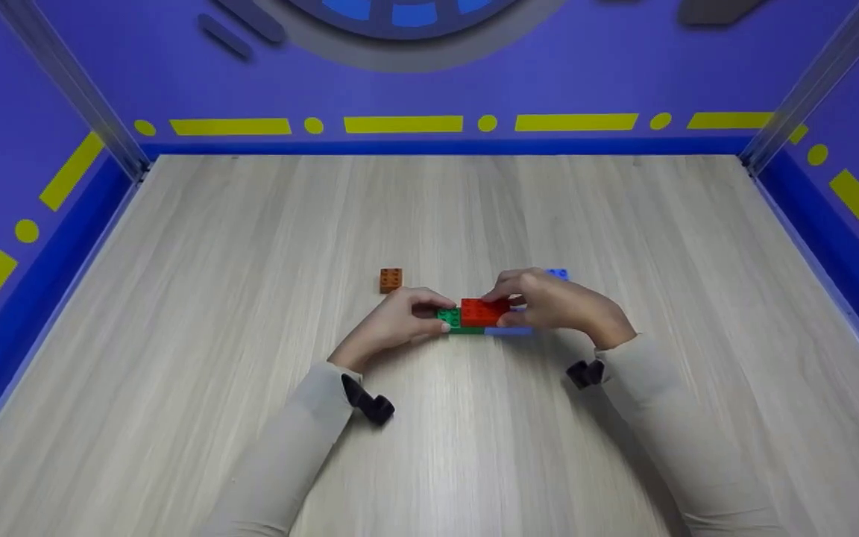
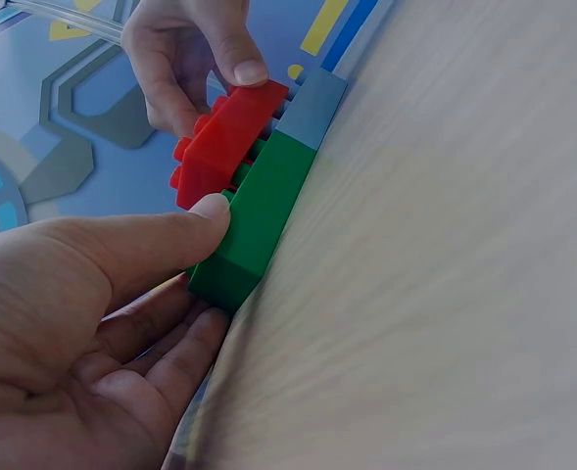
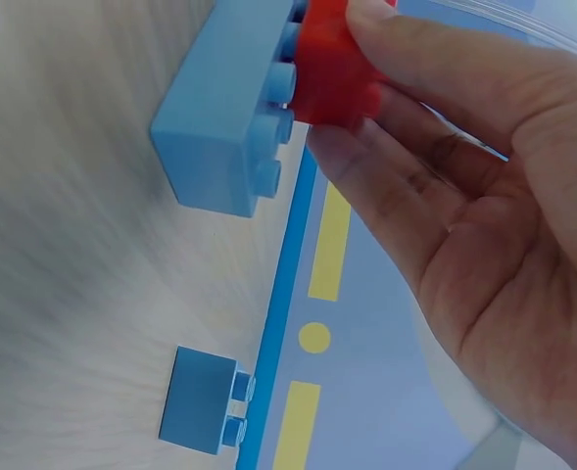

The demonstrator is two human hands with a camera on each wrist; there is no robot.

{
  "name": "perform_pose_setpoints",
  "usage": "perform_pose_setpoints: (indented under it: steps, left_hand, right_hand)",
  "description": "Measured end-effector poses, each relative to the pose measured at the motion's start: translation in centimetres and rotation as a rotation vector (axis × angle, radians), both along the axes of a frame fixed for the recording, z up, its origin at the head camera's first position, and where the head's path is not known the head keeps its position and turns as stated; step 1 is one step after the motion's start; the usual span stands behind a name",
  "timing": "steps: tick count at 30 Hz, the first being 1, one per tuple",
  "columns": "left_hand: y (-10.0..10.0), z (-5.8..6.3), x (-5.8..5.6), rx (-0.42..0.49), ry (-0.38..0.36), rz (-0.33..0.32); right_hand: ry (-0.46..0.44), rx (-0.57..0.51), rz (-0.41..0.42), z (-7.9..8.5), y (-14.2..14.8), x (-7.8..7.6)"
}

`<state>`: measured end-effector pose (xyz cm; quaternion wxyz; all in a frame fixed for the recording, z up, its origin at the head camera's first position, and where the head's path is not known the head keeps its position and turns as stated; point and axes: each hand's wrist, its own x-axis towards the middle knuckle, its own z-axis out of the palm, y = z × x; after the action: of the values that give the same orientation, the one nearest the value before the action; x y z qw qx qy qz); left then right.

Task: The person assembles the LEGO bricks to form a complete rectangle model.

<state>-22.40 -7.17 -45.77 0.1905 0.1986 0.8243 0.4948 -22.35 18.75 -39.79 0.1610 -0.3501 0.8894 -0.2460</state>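
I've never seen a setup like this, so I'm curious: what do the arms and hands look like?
They're a person's. The left hand and right hand are bare, with no gloves or rings visible. The left sleeve and right sleeve are long, plain and light beige. A small black attachment sits at each wrist, left and right. No cables show.

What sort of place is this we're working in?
Probably a purpose-built booth or workstation: printed blue panels stand on three sides of a wood-grain tabletop, with metal posts at the far corners.
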Motion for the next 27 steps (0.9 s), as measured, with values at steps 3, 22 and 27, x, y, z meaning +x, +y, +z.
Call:
perform_pose_setpoints:
  steps: [3, 22, 27]
  left_hand:
    - [0.02, -0.01, -0.05, -0.004, 0.003, 0.003]
    - [0.25, 0.13, -0.11, -0.007, 0.003, 0.003]
    - [0.11, 0.06, -0.03, -0.014, 0.003, 0.013]
  right_hand:
    - [0.001, -0.003, -0.001, 0.01, -0.06, -0.02]
    - [0.034, -0.011, -0.001, -0.26, -0.03, -0.13]
    - [0.037, -0.019, -0.005, -0.47, -0.24, -0.11]
